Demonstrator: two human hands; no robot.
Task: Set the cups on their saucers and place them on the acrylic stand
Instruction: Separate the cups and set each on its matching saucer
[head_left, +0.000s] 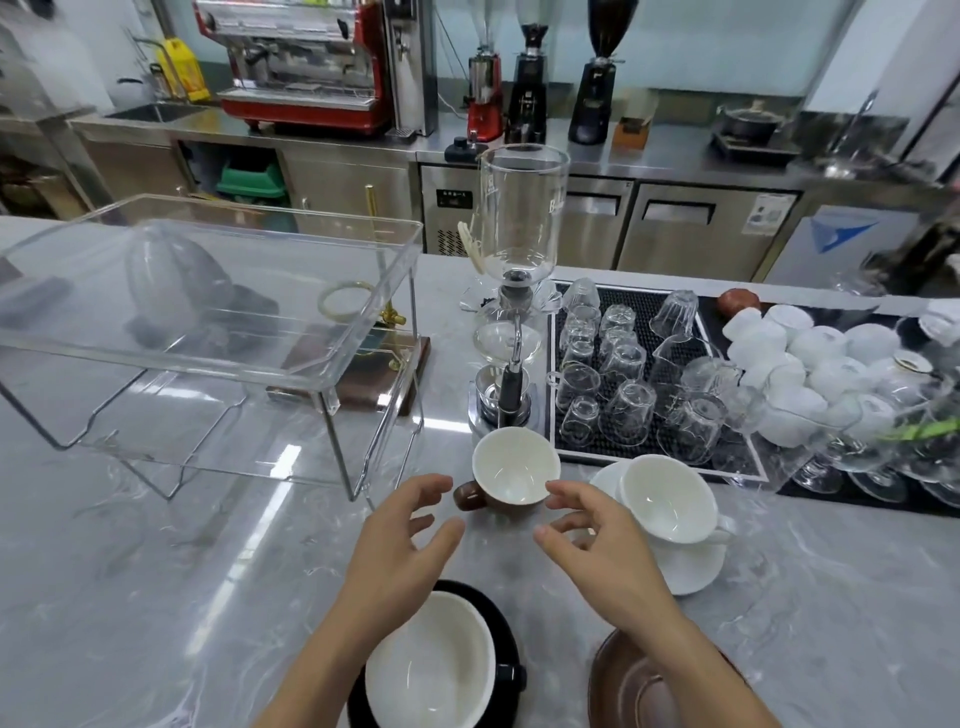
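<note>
Your left hand and right hand hover with fingers spread and holding nothing, flanking the brown cup on the marble counter; its brown saucer lies near you, the acrylic stand at left.

Both hands — left hand, right hand — hover with relaxed fingers beside the brown cup; neither touches it.
</note>
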